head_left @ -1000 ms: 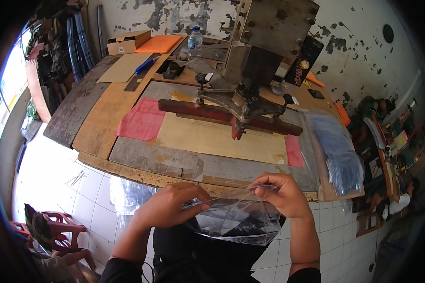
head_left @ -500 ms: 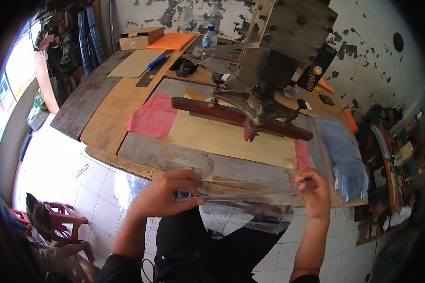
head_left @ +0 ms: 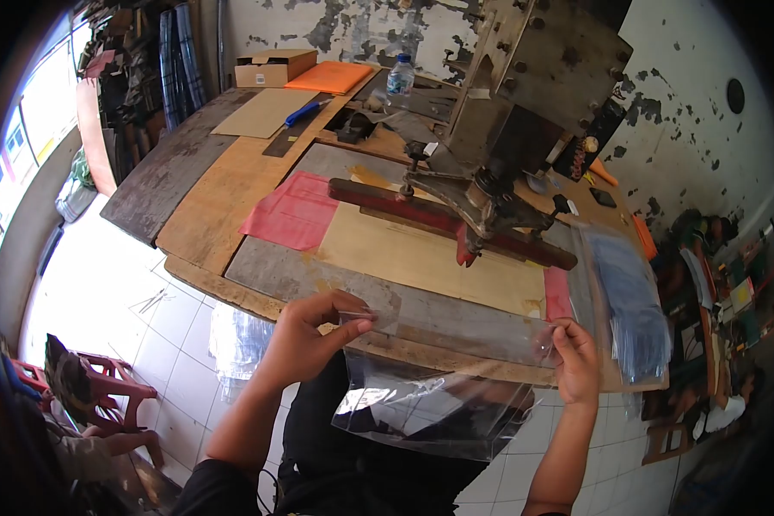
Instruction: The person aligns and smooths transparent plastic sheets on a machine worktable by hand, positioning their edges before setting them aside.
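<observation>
A clear plastic sheet (head_left: 439, 400) hangs between my two hands in front of the table's edge. My left hand (head_left: 318, 335) pinches its upper left corner between thumb and fingers. At the upper right corner, my right hand (head_left: 572, 354) grips it the same way. Beyond the sheet is a press machine (head_left: 490, 189) with a red-edged bar (head_left: 404, 213) lowered near the work surface. Yellowish sheet material (head_left: 439, 267) lies under the bar, with a red sheet (head_left: 292, 211) showing at its left end.
A stack of clear bluish plastic pieces (head_left: 632, 310) lies at the table's right. Farther back are a blue cutter (head_left: 305, 112), a water bottle (head_left: 400, 79), a cardboard box (head_left: 275, 69) and an orange envelope (head_left: 328, 77). A red stool (head_left: 116, 391) stands on the floor at left.
The plastic sheet has been spread out, and its lower part now hangs down more openly. My left hand has risen slightly with its corner. The view has shifted a little.
</observation>
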Demonstrator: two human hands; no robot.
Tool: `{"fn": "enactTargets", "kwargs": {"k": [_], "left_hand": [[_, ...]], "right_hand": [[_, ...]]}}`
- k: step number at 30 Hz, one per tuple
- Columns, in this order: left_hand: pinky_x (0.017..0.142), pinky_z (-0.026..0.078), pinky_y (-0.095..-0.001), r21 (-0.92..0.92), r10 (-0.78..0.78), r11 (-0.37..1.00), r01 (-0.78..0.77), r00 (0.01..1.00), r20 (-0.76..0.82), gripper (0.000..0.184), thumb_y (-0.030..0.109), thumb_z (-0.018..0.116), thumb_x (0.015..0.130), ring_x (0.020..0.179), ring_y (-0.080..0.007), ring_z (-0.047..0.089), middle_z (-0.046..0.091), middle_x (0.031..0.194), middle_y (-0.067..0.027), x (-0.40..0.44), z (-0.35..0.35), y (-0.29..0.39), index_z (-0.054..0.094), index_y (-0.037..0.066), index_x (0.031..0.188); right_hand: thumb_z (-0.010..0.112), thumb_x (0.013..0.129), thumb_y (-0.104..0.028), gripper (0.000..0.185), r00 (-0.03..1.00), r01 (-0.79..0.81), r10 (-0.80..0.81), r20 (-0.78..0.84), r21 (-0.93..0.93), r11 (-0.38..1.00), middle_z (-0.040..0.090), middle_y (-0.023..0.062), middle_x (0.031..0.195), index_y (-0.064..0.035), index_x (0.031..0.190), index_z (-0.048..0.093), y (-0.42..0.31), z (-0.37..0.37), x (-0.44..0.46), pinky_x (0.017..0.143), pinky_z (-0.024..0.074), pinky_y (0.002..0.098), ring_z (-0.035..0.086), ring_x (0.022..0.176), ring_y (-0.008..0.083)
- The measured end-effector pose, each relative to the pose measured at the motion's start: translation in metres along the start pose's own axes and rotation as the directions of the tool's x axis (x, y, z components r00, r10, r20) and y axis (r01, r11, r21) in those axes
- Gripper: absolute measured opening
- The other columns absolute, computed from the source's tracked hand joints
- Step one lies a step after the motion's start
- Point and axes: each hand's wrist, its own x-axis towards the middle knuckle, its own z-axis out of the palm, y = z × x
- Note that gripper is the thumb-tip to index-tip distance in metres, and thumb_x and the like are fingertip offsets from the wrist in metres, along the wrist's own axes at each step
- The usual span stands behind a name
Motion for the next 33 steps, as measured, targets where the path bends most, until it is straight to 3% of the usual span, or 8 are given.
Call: {"fn": "enactTargets", "kwargs": {"k": [15, 18, 19, 21, 26, 28, 31, 33], "left_hand": [[0.088, 0.057, -0.0282, -0.253, -0.193, 0.951, 0.176, 0.98, -0.044, 0.021, 0.003, 0.076, 0.097, 0.099, -0.0145, 0.073, 0.077, 0.108, -0.0088, 0.018, -0.022, -0.004, 0.069, -0.001, 0.116], [0.097, 0.056, -0.0392, 0.308, -0.177, 0.934, 0.179, 0.984, -0.036, 0.038, 0.004, 0.081, 0.088, 0.108, -0.0265, 0.073, 0.075, 0.117, -0.0132, 0.017, -0.034, 0.011, 0.068, 0.001, 0.123], [0.097, 0.056, -0.0392, 0.31, -0.174, 0.935, 0.173, 0.984, -0.024, 0.038, 0.004, 0.081, 0.088, 0.108, -0.0265, 0.073, 0.075, 0.117, -0.0132, 0.015, -0.031, 0.023, 0.068, 0.001, 0.123], [0.108, 0.049, -0.046, 0.732, 0.258, 0.66, -0.167, 0.966, -0.012, 0.049, 0.007, 0.085, 0.08, 0.127, -0.0334, 0.065, 0.069, 0.133, -0.0145, 0.008, -0.012, 0.045, 0.069, 0.005, 0.125], [0.106, 0.05, -0.0469, 0.457, 0.311, 0.813, -0.36, 0.933, 0.182, 0.059, 0.027, 0.092, 0.079, 0.125, -0.0344, 0.066, 0.071, 0.13, -0.0148, 0.012, 0.045, 0.069, 0.069, 0.009, 0.13], [0.086, 0.058, -0.0445, 0.436, -0.071, 0.89, -0.134, 0.904, 0.421, 0.047, 0.03, 0.085, 0.09, 0.097, -0.034, 0.076, 0.078, 0.105, -0.0163, 0.017, 0.055, 0.057, 0.07, 0.006, 0.128], [0.073, 0.059, -0.0414, 0.278, 0.085, 0.948, -0.156, 0.964, 0.254, 0.037, 0.025, 0.083, 0.093, 0.079, -0.0339, 0.078, 0.078, 0.087, -0.0173, 0.022, 0.051, 0.028, 0.072, 0.001, 0.119], [0.077, 0.059, -0.0376, 0.238, 0.121, 0.958, -0.161, 0.978, 0.172, 0.027, 0.02, 0.08, 0.096, 0.086, -0.0285, 0.08, 0.08, 0.092, -0.0167, 0.016, 0.038, 0.022, 0.073, -0.001, 0.11]], "right_hand": [[0.074, 0.103, -0.017, 0.018, 1.0, -0.005, 0.004, -0.003, -0.095, 0.995, 0.074, 0.0034, 0.089, 0.0006, 0.106, 0.073, 0.019, 0.013, 0.024, 0.074, 0.0499, 0.0243, 0.064, 0.082, 0.0093], [0.074, 0.101, -0.015, 0.015, 0.999, 0.012, -0.003, 0.044, -0.191, 0.982, 0.076, 0.0043, 0.091, -0.0003, 0.105, 0.074, 0.014, 0.016, 0.024, 0.076, 0.0508, 0.0243, 0.065, 0.082, 0.0093], [0.074, 0.101, -0.015, 0.015, 0.999, 0.011, -0.005, 0.033, -0.189, 0.982, 0.076, 0.0043, 0.091, -0.0003, 0.105, 0.074, 0.01, 0.02, 0.023, 0.076, 0.0508, 0.0243, 0.065, 0.082, 0.0093], [0.079, 0.097, -0.01, 0.012, 0.994, 0.022, -0.004, 0.109, -0.161, 0.987, 0.077, 0.005, 0.092, -0.0005, 0.104, 0.075, -0.004, 0.035, 0.016, 0.08, 0.053, 0.0249, 0.066, 0.085, 0.0092], [0.085, 0.092, -0.009, 0.019, 0.941, 0.088, -0.022, 0.337, -0.181, 0.98, 0.077, 0.006, 0.096, -0.0007, 0.104, 0.074, -0.023, 0.1, 0.005, 0.089, 0.0557, 0.0287, 0.068, 0.093, 0.0102], [0.087, 0.09, -0.011, 0.024, 0.921, 0.093, -0.01, 0.39, -0.196, 0.976, 0.077, 0.0076, 0.101, -0.0008, 0.107, 0.073, -0.023, 0.109, 0.004, 0.091, 0.0562, 0.0299, 0.069, 0.097, 0.0109], [0.09, 0.088, -0.019, 0.04, 0.915, 0.225, -0.167, 0.367, -0.121, 0.967, 0.075, 0.0118, 0.113, -0.0011, 0.119, 0.071, -0.019, 0.103, 0.004, 0.094, 0.057, 0.0322, 0.07, 0.108, 0.0153], [0.093, 0.085, -0.025, 0.057, 0.863, 0.269, 0.006, 0.504, -0.471, 0.84, 0.072, 0.0139, 0.124, -0.0034, 0.131, 0.067, -0.017, 0.08, -0.001, 0.097, 0.0571, 0.0344, 0.07, 0.115, 0.0199]]}}
